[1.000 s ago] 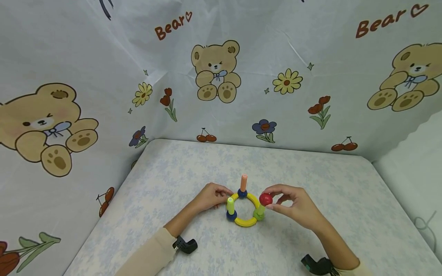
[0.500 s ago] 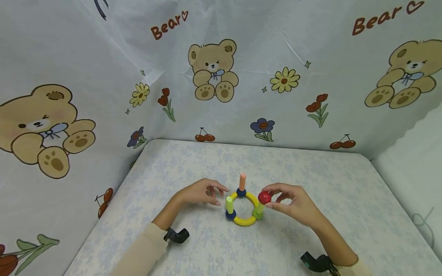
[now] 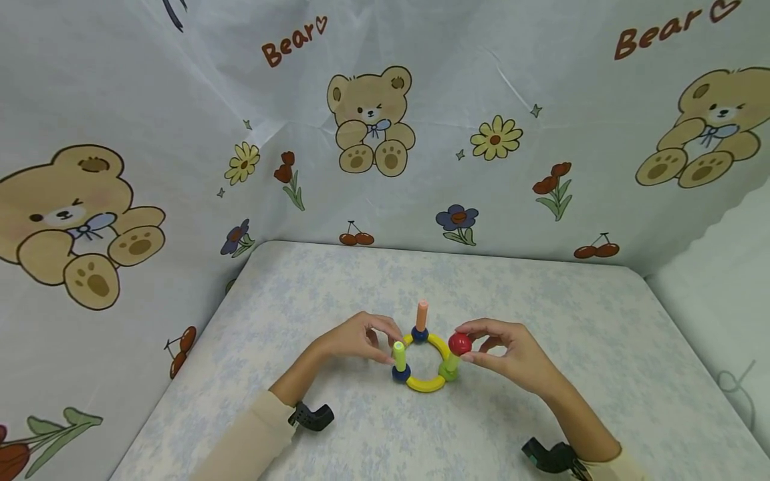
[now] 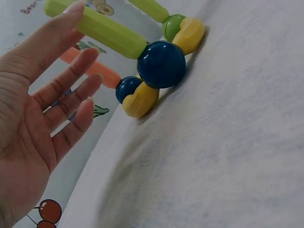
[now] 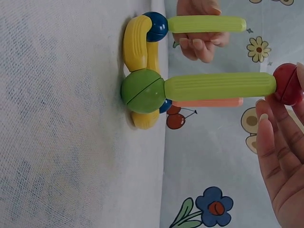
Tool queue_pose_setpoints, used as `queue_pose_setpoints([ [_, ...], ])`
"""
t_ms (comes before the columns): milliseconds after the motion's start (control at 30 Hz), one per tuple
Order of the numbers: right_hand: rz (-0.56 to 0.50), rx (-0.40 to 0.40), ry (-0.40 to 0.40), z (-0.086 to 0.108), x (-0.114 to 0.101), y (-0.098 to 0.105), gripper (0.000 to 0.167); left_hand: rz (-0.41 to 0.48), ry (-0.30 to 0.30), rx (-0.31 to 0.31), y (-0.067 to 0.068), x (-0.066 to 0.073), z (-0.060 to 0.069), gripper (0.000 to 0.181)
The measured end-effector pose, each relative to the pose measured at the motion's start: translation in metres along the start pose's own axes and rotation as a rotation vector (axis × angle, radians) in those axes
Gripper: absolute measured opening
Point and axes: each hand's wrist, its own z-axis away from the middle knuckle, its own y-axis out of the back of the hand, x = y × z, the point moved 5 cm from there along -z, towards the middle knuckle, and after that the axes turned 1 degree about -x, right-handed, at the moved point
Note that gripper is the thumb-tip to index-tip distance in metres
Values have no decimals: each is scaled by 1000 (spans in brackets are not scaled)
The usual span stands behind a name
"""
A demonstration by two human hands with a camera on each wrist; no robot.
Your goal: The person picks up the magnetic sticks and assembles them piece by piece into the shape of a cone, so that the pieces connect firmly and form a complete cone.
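Note:
On the table stands a ring of yellow curved pieces (image 3: 428, 385) joined by balls, with upright rods on it. My right hand (image 3: 514, 351) pinches a red ball (image 5: 287, 84) at the top end of the right green rod (image 5: 221, 86), which rises from a green ball (image 5: 142, 90). My left hand (image 3: 357, 337) is beside the left green rod (image 4: 109, 33), thumb and forefinger near its upper end, fingers loosely bent; whether they touch it is unclear. Under that rod sits a dark blue ball (image 4: 161, 64). An orange rod (image 3: 422, 316) stands at the back on another blue ball (image 3: 419, 335).
A pale blue patterned cloth covers the table (image 3: 337, 280). A white curtain (image 3: 445, 80) printed with bears and flowers hangs behind and at the left. Black wrist cameras (image 3: 313, 417) are strapped to both wrists. A thin cable (image 3: 742, 394) lies at the far right.
My left hand drew back from the ring's left side, then came in again toward the left green rod. My right hand has kept hold of the red ball, almost still.

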Motion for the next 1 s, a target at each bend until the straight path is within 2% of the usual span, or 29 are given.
queue_pose_setpoints([
  [100,-6,-2,-3,-1,0,-1,38,58,-50,32,-5,-3,-2,21],
  [233,-11,-3,-12,-1,-1,-2,37,107,-69,53,-12,-8,-3,19],
  [567,-35,38,0,-2,-3,-12,36,77,-25,141,-20,-12,-7,18],
  [1000,-9,78,87,-5,-15,-21,38,57,-1,167,-25,-10,-11,17],
])
